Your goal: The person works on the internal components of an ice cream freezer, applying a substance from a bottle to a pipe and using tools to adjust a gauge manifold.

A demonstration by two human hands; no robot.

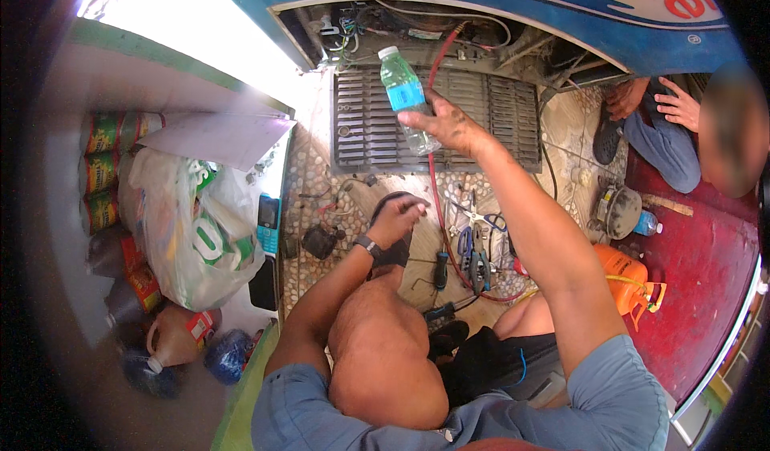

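Observation:
My right hand (439, 126) is closed round a clear plastic bottle (401, 90) with a blue label and white cap, tilted above a dusty slatted grille (497, 118). My left hand (399, 218) hovers over my knee and shoe, its fingers curled; whatever they hold, if anything, is unclear. A red hose (435, 190) runs down from an open compartment (401, 26) in a blue appliance. Scissors (485, 217), pliers (480, 266) and a screwdriver (441, 271) lie on the pebbled floor (313, 178) below the bottle.
A co-worker's hand (678, 106) is at the right, above a red board (674, 307). An orange cylinder (622, 275) and round metal part (622, 214) sit nearby. At left are a plastic bag (192, 226), jugs (176, 335), cans (103, 174) and two phones (269, 222).

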